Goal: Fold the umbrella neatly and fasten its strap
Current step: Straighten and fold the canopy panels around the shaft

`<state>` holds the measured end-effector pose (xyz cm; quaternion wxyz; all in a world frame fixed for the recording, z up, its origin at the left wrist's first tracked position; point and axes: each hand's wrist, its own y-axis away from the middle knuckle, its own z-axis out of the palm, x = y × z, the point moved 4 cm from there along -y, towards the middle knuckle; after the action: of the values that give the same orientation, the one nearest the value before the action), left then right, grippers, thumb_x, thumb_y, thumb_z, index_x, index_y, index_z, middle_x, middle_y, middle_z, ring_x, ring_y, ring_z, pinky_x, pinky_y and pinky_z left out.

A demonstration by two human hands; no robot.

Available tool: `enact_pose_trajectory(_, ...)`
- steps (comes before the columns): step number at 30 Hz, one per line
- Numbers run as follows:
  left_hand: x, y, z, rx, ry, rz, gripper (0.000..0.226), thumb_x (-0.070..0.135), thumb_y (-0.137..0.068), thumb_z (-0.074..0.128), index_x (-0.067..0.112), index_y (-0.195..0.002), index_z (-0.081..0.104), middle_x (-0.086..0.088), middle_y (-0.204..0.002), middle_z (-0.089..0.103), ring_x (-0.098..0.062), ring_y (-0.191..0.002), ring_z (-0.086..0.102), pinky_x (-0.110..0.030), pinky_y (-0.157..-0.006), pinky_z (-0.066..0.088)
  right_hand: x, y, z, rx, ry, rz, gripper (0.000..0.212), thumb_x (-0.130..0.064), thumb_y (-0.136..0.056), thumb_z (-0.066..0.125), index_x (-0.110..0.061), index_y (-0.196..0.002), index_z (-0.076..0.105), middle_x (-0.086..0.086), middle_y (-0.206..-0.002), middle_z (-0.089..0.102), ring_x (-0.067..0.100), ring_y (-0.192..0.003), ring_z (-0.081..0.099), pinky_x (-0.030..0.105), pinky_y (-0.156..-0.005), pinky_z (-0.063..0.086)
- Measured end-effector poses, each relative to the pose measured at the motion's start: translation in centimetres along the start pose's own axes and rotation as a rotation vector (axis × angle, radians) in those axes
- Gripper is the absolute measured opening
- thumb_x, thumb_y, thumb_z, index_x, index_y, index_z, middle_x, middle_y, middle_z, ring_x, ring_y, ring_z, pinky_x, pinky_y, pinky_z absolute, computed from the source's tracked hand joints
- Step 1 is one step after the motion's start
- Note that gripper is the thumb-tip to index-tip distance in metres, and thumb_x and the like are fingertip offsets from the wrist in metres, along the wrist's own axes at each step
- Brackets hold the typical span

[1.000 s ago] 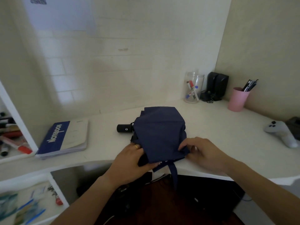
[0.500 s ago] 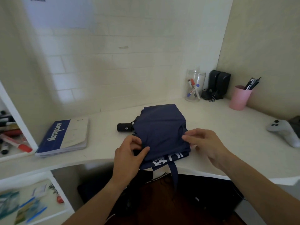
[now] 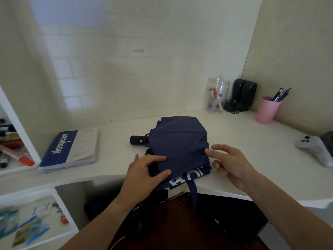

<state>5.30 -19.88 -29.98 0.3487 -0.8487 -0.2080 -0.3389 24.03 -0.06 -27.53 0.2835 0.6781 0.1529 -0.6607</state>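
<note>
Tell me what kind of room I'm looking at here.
Most likely a home study corner: a white corner desk against a tiled wall, with a notebook, a pink cup of pens and a jar of markers. The navy umbrella lies in the middle.

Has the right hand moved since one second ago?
Yes. The right hand has moved up the umbrella, away from the desk edge where it was pinching the fabric.
</note>
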Motion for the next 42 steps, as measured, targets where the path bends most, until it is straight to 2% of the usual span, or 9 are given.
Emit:
enact_pose_trajectory(7,-0.4,0.0,-0.4,-0.001,0.069,-0.030,0.032,0.027,-0.080,0.085,0.038,-0.108,0.073,0.025,-0.107,0.072,0.009,-0.101,0.066,-0.043,-0.129,0.005,-0.1,0.8,0.1,-0.291,0.293,-0.101,0.035,-0.001,-0.071,0.085,-0.005,-0.106,0.077,0.014,-0.103,0.079,0.031,-0.101,0.074,0.039,-0.098,0.055)
enact_pose_trajectory(16,-0.5,-0.1,-0.5,-0.096,-0.002,-0.005,0.039,0.030,-0.077,0.087,0.042,-0.110,0.071,0.018,-0.097,0.072,0.004,-0.101,0.065,-0.045,-0.129,0.001,-2.3,1.1,-1.3,-0.117,0.752,-0.211,0.040,-0.040,-0.070,0.089,-0.030,-0.104,0.071,-0.001,-0.085,0.074,0.020,-0.080,0.070,0.032,-0.082,0.053)
enact_pose_trajectory(18,-0.3,-0.2,-0.7,-0.122,-0.013,0.007,0.043,0.035,-0.073,0.089,0.042,-0.111,0.071,0.019,-0.096,0.070,0.005,-0.102,0.064,-0.044,-0.129,0.000,-4.8,2.2,0.1,0.126,0.771,-0.552,0.028,-0.047,-0.080,0.078,-0.034,-0.102,0.066,-0.007,-0.086,0.069,0.013,-0.080,0.065,0.028,-0.073,0.049)
enact_pose_trajectory(20,-0.3,-0.2,-0.6,-0.140,-0.021,0.024,0.046,0.046,-0.067,0.087,0.043,-0.110,0.071,0.019,-0.095,0.069,0.004,-0.101,0.064,-0.044,-0.129,0.000,-6.0,3.7,3.4,0.029,0.834,-0.957,0.016,-0.038,-0.095,0.061,-0.031,-0.107,0.068,-0.009,-0.098,0.069,0.010,-0.092,0.062,0.024,-0.079,0.046)
enact_pose_trajectory(25,-1.1,0.2,-1.0,-0.157,-0.026,0.080,0.053,0.064,-0.062,0.078,0.043,-0.110,0.072,0.018,-0.106,0.070,0.006,-0.105,0.063,-0.040,-0.129,0.001,0.3,-0.3,5.6,-0.444,1.482,-0.888,0.051,-0.049,-0.105,0.030,-0.038,-0.155,0.030,-0.009,-0.167,0.020,0.012,-0.155,0.010,0.036,-0.126,0.014)
enact_pose_trajectory(30,-0.1,0.4,-1.4,-0.161,-0.068,0.113,0.037,0.065,-0.071,0.073,0.038,-0.097,0.078,0.019,-0.092,0.073,0.004,-0.096,0.065,-0.027,-0.125,0.014,1.9,-1.6,5.0,-0.574,1.560,-0.792,0.054,-0.048,-0.107,0.021,-0.044,-0.157,0.002,-0.015,-0.167,-0.016,0.005,-0.152,-0.020,0.028,-0.123,-0.012)
enact_pose_trajectory(34,3.0,-1.2,-2.4,0.143,-0.265,0.263,0.025,0.049,-0.091,0.062,0.028,-0.088,0.076,0.011,-0.084,0.066,-0.009,-0.087,0.059,-0.030,-0.091,0.049,2.4,-2.2,5.1,-0.591,1.592,-0.797,0.054,-0.046,-0.108,0.021,-0.043,-0.157,-0.002,-0.015,-0.165,-0.020,0.005,-0.151,-0.024,0.027,-0.122,-0.015)
enact_pose_trajectory(38,3.9,-2.4,2.0,-0.363,-0.510,0.456,0.053,0.050,-0.105,0.037,0.030,-0.154,0.040,0.006,-0.163,0.035,-0.012,-0.151,0.027,-0.033,-0.124,0.024,2.3,-2.2,5.1,-0.588,1.540,-0.742,0.065,-0.056,-0.104,0.022,-0.034,-0.156,-0.010,-0.015,-0.164,-0.017,-0.002,-0.149,-0.022,0.029,-0.125,-0.009)
enact_pose_trajectory(42,0.2,-2.1,2.6,-0.623,-0.724,0.404,0.075,0.073,-0.098,0.014,0.036,-0.160,-0.007,0.018,-0.166,-0.014,0.001,-0.153,-0.016,-0.035,-0.128,-0.003,1.7,-2.2,4.3,-0.579,1.559,-0.722,0.076,-0.065,-0.099,0.024,-0.031,-0.159,-0.010,-0.017,-0.165,-0.016,-0.007,-0.148,-0.021,0.020,-0.120,-0.012)
